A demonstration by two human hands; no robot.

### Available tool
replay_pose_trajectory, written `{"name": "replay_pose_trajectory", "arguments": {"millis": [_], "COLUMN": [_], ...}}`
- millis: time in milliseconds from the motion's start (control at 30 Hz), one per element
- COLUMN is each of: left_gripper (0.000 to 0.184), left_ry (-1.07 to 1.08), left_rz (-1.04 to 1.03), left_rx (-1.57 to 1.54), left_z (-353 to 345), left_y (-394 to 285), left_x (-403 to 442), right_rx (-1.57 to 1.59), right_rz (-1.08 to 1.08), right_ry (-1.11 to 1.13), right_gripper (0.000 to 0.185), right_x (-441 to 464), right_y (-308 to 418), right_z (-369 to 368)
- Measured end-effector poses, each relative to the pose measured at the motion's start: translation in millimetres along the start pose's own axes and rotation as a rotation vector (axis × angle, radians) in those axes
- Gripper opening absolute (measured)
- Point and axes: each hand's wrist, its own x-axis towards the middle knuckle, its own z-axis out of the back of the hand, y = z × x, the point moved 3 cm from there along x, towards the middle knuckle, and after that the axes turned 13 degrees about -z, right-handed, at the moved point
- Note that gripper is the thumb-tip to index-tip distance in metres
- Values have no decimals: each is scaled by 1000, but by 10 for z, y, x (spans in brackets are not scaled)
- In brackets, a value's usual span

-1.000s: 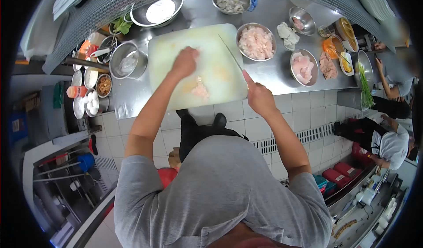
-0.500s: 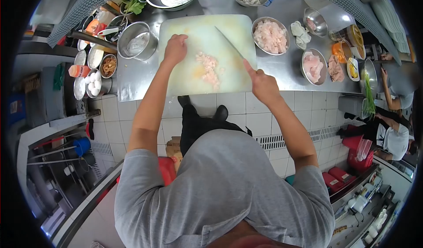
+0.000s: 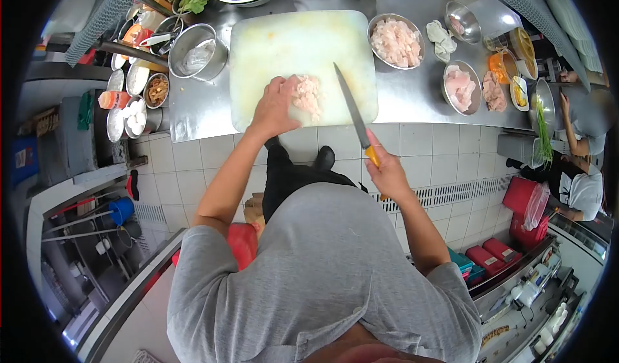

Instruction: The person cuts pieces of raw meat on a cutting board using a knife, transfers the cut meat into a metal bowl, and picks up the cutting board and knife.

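Note:
My left hand [image 3: 276, 108] rests on the white cutting board [image 3: 258, 47], its fingers apart and cupped against the left side of a small heap of chopped pale pink meat [image 3: 308, 97]. In my right hand [image 3: 389, 171] is a knife [image 3: 353, 103] with a yellow handle, held at the front edge of the counter. Its blade points away from me and lies over the right part of the board, to the right of the heap and apart from it.
Right of the board stand a bowl of cut meat [image 3: 396, 42], a bowl with larger pieces [image 3: 460, 88] and a crumpled white cloth [image 3: 441, 40]. A metal pot [image 3: 197, 51] and a bowl of eggs [image 3: 135, 116] are at left. Another person [image 3: 577, 186] is at far right.
My left hand has come down and right to the chopped meat. My right hand has drawn the knife toward me, turning its blade more upright in view. The heap is gathered tighter.

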Motion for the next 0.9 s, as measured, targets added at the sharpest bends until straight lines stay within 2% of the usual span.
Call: {"name": "replay_pose_trajectory", "arguments": {"millis": [67,167,200,300,367,400,500,533,767,833,867,900], "left_gripper": [107,107,103,95,94,93,89,88,88,82,80,76], "left_ry": [6,-91,-111,-226,-345,-405,-442,-444,-457,-467,-472,-322], "left_rz": [75,103,157,207,143,98,127,149,-188,-221,-236,-237], "left_rx": [-24,-112,-140,-230,-144,-105,-280,-327,-268,-303,-320,-255], "left_z": [-90,-270,-290,-368,-551,-553,-604,-462,44,5,12,-30], "left_y": [-122,-172,-172,-97,105,123,186,48,-804,-1050,-1125,-1129], "left_x": [23,135,168,226,214,263,444,549,1876,2190,2311,2432], "right_rx": [-6,-39,-38,151,301,377,433,475,458,370,194,-47], "right_rz": [13,97,208,-11,-40,-54,-111,-106,-17,22,113,128], "right_ry": [28,94,38,255,348,380,375,355,24,-89,-195,-344], "right_gripper": [83,82,82,81,81,81,80,78,75,76,76,76], "right_x": [13,110,175,339,469,501,511,497,494,526,612,736], "right_y": [103,343,402,450,416,447,562,601,806,779,684,557], "right_z": [-167,-345,-419,-477,-588,-580,-437,-347,826,1156,1285,1343]}}
